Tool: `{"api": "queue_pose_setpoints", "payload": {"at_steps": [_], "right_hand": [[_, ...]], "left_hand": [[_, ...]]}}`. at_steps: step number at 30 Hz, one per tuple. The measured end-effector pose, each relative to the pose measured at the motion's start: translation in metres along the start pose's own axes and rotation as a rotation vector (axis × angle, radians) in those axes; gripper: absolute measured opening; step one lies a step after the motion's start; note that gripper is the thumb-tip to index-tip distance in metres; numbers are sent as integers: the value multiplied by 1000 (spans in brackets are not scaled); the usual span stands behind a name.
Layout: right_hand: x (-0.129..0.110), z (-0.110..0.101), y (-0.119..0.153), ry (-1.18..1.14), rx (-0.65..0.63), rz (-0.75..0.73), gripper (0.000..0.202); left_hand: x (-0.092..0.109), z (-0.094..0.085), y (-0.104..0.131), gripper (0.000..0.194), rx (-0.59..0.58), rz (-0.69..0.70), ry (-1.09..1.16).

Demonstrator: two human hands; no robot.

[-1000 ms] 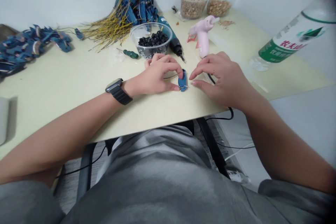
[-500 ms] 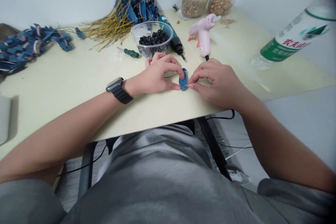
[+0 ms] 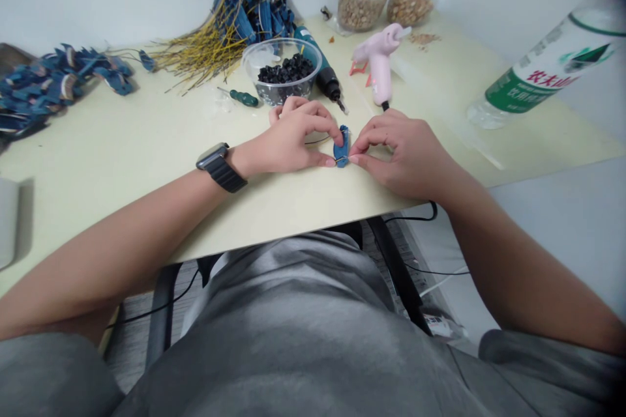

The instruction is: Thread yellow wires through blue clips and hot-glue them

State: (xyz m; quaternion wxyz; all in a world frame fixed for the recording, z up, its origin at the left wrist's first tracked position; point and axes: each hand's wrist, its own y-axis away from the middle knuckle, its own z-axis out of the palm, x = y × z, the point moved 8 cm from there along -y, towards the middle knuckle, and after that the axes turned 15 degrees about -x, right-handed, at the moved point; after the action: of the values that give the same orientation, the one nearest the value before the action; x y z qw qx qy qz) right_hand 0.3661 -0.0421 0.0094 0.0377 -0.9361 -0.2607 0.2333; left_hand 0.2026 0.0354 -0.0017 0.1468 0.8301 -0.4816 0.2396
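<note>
A small blue piece lies on the pale yellow table between my hands, with a thin wire across its lower end. My left hand holds the piece from the left, index fingertip on its face and thumb at its lower left edge. A dark wire runs from the piece under that hand. At the right edge, my right hand pinches the end of the thin wire between thumb and index finger. A dark watch is on my left wrist.
Behind my hands stand a clear bowl of black bits, a green screwdriver, an electric driver and a pink glue gun. Blue pieces with yellow wires are heaped behind. A large bottle stands right.
</note>
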Motion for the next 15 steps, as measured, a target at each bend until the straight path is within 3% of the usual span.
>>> {"api": "queue_pose_setpoints", "payload": {"at_steps": [11,15], "right_hand": [[1,0,-2,-6,-23,8,13],[0,0,-2,-5,-25,1,13]], "left_hand": [[-2,1,1,37,9,50,-8],[-2,1,0,51,9,53,1]]}}
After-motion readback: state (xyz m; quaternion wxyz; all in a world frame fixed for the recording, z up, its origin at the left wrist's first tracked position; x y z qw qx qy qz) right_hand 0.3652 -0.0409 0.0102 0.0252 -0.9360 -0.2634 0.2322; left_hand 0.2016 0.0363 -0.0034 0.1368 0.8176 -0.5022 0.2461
